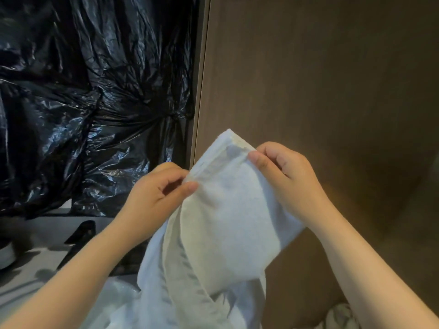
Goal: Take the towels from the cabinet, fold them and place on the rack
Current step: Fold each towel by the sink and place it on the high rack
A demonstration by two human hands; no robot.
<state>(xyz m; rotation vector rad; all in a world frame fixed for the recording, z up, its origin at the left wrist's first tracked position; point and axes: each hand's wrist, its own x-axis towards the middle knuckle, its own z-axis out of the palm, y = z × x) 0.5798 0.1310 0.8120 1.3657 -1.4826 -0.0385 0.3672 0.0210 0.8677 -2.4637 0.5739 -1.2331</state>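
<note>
A white towel (228, 210) hangs in front of me, held up by its top hem, and its lower part drapes down to the bottom of the view. My left hand (156, 198) pinches the hem at its left end between thumb and fingers. My right hand (287, 181) pinches the same hem at its right end. The two hands are about a hand's width apart. No rack is in view.
A brown wooden cabinet panel (320, 79) fills the right side, just behind the towel. Crumpled black plastic sheeting (95, 91) covers the left. A grey surface (35, 233) with dark objects lies at lower left. More white cloth (339, 317) shows at bottom right.
</note>
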